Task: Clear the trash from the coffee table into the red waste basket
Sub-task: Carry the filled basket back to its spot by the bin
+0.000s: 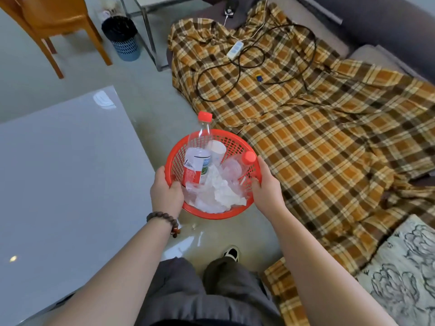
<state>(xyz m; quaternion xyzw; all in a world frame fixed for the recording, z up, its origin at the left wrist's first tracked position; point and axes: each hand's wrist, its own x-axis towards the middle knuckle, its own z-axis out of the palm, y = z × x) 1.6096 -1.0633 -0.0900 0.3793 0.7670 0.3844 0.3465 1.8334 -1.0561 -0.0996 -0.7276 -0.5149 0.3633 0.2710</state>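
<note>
The red waste basket is held above the floor between the coffee table and the sofa. My left hand grips its left rim and my right hand grips its right rim. Inside are a clear plastic bottle with a red cap sticking up over the far rim, a second red-capped bottle at the right, a labelled bottle, a white paper cup and crumpled white tissue. The grey glass coffee table lies to the left with a bare top.
A sofa under a brown plaid blanket fills the right side, with a white power strip and black cables on it. A patterned cushion lies at lower right. A black-lined bin and wooden chair stand at the back.
</note>
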